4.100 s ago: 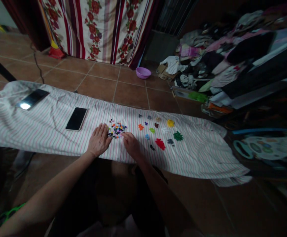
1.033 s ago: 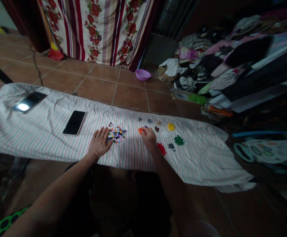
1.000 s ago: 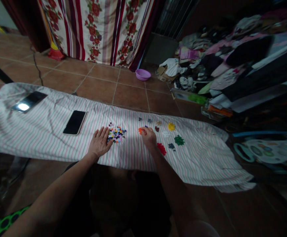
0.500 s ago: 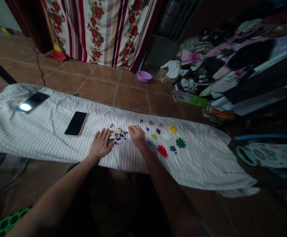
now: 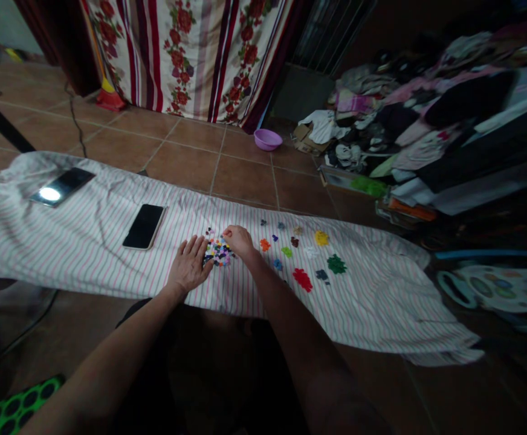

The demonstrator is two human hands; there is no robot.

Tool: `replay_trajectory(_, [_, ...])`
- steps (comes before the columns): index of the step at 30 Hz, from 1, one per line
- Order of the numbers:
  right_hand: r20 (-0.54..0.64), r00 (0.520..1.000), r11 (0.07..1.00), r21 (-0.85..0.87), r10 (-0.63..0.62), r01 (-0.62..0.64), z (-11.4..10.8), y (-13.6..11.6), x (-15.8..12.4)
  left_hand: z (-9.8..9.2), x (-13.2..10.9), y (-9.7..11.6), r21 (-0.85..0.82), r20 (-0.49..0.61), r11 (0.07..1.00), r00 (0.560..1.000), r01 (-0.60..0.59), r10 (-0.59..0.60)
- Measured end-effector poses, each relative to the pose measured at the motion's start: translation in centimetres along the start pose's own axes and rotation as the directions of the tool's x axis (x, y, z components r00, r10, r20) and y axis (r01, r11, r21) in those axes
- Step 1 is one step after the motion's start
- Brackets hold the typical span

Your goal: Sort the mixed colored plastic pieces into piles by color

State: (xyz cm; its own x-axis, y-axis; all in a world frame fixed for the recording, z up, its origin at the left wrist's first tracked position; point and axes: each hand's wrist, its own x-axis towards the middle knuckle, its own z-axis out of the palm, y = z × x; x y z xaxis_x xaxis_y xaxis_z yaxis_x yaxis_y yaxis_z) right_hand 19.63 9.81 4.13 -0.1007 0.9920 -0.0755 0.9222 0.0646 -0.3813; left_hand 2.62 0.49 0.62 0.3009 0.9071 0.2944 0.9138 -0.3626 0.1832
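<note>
A mixed pile of small coloured pieces (image 5: 217,249) lies on a pink-striped white cloth (image 5: 86,241) spread over the tiled floor. My left hand (image 5: 190,266) rests flat on the cloth with fingers spread, its fingertips at the pile's left edge. My right hand (image 5: 238,240) is at the pile's right edge with fingers curled in a pinch over the pieces; what it grips is too small to see. To the right lie small sorted heaps: orange (image 5: 265,244), light green (image 5: 286,251), red (image 5: 302,279), dark green (image 5: 336,264) and yellow (image 5: 321,238).
A dark phone (image 5: 144,226) lies on the cloth left of the pile, and a second device (image 5: 62,186) with a bright reflection lies farther left. A purple bowl (image 5: 268,139) sits on the tiles by a floral curtain (image 5: 191,54). Heaped clothes (image 5: 408,115) fill the right.
My right hand has moved left from the orange heap back to the mixed pile. My left hand has stayed flat beside the pile. The camera view has shifted slightly.
</note>
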Motion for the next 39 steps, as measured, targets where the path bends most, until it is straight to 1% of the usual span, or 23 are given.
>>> replay_trajectory(3, [-0.042, 0.999, 0.998, 0.06, 0.015, -0.012, 0.3, 0.1, 0.0, 0.0, 0.0, 0.0, -0.008, -0.001, 1.0, 1.0, 0.007, -0.007])
replay_trajectory(6, [-0.114, 0.993, 0.981, 0.195, 0.035, -0.012, 0.7, 0.6, -0.5, -0.1, 0.0, 0.1, -0.02, 0.003, 1.0, 1.0, 0.015, -0.015])
replay_trajectory(10, [-0.21, 0.974, 0.934, 0.357, 0.086, -0.005, 0.7, 2.0, -1.4, -0.2, 0.1, 0.1, -0.027, 0.012, 0.999, 1.0, 0.019, -0.019])
replay_trajectory(14, [-0.267, 0.955, 0.908, 0.42, 0.131, -0.007, 0.0, 3.9, -2.6, -0.2, 0.1, 0.1, -0.012, 0.013, 1.0, 1.0, 0.011, -0.011])
replay_trajectory(18, [-0.278, 0.953, 0.891, 0.453, 0.117, 0.022, -0.9, 5.4, -3.8, -0.2, 0.1, 0.0, -0.005, 0.015, 1.0, 1.0, 0.009, -0.009])
replay_trajectory(20, [-0.283, 0.952, 0.888, 0.459, 0.115, 0.029, -1.4, 6.1, -4.4, -0.1, 0.1, 0.0, -0.003, 0.017, 1.0, 1.0, 0.009, -0.009])
replay_trajectory(23, [-0.298, 0.945, 0.901, 0.433, 0.137, 0.006, -2.0, 7.3, -5.1, -0.1, 0.1, -0.1, -0.007, 0.013, 1.0, 1.0, 0.009, -0.009])
replay_trajectory(26, [-0.333, 0.929, 0.92, 0.39, 0.164, -0.022, -2.3, 8.9, -5.4, -0.1, 0.2, -0.1, -0.019, 0.009, 1.0, 1.0, 0.011, -0.011])
replay_trajectory(30, [-0.383, 0.907, 0.935, 0.353, 0.174, -0.03, -2.4, 10.5, -5.6, -0.1, 0.1, -0.1, -0.013, 0.019, 1.0, 1.0, 0.007, -0.007])
replay_trajectory(35, [-0.432, 0.867, 0.944, 0.308, 0.248, -0.117, -2.6, 10.8, -5.7, 0.0, 0.1, -0.1, 0.004, 0.024, 1.0, 1.0, 0.011, -0.011])
replay_trajectory(37, [-0.431, 0.867, 0.948, 0.293, 0.25, -0.127, -2.6, 10.7, -5.7, 0.0, 0.1, -0.1, 0.009, 0.023, 1.0, 1.0, 0.01, -0.01])
replay_trajectory(39, [-0.419, 0.881, 0.957, 0.267, 0.221, -0.114, -2.5, 10.7, -5.8, 0.0, 0.1, -0.1, 0.012, 0.024, 1.0, 1.0, 0.006, -0.007])
